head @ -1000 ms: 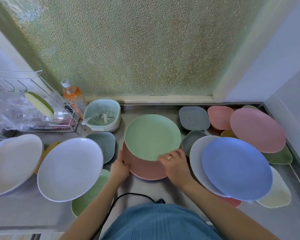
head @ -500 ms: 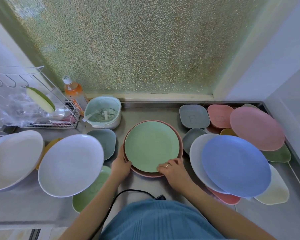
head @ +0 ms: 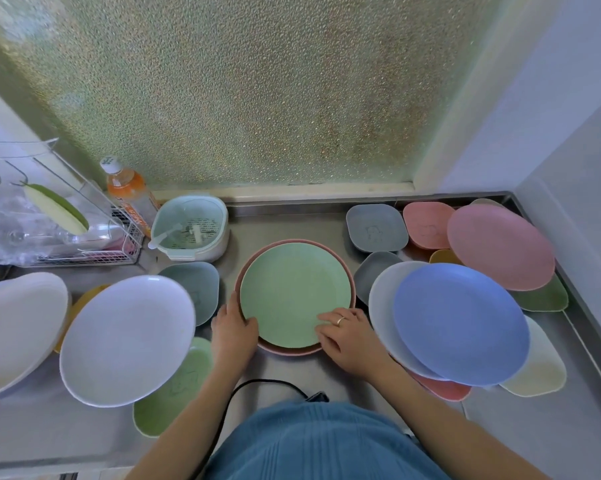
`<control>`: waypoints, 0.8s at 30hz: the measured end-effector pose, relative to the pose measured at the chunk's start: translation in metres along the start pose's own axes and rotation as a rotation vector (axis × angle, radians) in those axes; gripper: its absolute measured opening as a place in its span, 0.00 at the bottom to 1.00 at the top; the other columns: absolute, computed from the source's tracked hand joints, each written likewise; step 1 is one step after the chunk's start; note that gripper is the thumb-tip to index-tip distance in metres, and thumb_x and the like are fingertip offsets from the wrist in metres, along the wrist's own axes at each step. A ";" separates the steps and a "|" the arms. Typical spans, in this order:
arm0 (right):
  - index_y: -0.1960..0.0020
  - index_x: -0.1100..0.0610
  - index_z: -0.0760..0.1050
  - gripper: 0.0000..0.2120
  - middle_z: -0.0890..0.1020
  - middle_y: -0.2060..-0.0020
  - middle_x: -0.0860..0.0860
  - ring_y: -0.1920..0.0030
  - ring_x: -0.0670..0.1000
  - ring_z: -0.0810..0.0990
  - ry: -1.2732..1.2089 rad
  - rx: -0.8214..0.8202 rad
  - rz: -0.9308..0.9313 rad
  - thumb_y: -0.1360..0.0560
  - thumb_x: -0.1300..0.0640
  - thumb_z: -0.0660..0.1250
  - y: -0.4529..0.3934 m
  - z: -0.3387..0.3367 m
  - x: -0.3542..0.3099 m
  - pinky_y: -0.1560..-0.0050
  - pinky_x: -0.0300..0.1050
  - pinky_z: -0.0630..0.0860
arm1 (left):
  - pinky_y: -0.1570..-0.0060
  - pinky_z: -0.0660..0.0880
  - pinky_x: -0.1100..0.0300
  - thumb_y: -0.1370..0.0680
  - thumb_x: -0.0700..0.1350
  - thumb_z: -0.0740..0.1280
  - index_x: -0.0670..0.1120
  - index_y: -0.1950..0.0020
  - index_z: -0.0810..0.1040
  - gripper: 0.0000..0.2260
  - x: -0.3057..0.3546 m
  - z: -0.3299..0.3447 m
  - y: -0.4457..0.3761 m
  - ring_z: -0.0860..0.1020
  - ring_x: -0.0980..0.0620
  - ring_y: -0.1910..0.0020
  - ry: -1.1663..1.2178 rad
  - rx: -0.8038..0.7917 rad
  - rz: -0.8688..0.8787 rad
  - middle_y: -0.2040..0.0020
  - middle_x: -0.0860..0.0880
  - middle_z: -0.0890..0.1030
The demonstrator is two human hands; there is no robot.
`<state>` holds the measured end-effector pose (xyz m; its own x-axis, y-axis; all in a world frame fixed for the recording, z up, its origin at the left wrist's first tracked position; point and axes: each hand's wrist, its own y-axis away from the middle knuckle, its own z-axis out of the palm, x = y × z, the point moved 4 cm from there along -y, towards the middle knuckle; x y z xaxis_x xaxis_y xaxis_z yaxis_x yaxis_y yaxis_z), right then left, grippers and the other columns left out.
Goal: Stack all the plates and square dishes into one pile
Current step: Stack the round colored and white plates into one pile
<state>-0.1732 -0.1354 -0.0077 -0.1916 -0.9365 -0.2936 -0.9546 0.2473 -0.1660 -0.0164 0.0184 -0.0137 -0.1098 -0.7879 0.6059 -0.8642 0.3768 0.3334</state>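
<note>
Head view: green round plate [head: 293, 294] sits nested inside pink round plate [head: 352, 282], only the pink rim showing around it, both flat on steel counter [head: 285, 220]. Matte, speckled finish. Left hand [head: 233, 332] cups the pair's left near edge; right hand [head: 347, 336], ring on one finger, rests fingers spread on the green plate's right near edge. Right of the green plate: blue round plate [head: 460, 323] overlapping a white one [head: 382, 299]. Left of it: grey square dish [head: 196, 289].
</note>
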 end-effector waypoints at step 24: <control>0.36 0.55 0.72 0.16 0.76 0.41 0.57 0.42 0.62 0.72 -0.008 0.124 1.136 0.20 0.55 0.52 0.082 -0.113 0.267 0.45 0.57 0.69 | 0.56 0.71 0.51 0.24 0.42 0.61 0.38 0.41 0.66 0.14 0.205 0.171 0.040 0.76 0.38 0.48 -0.266 -0.439 0.369 0.44 0.39 0.75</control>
<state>-0.3288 -0.3932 0.0066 -0.9281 -0.1542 -0.3390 -0.2010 0.9737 0.1074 -0.1570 -0.2111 0.0000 -0.5288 -0.6409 0.5564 -0.4703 0.7670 0.4365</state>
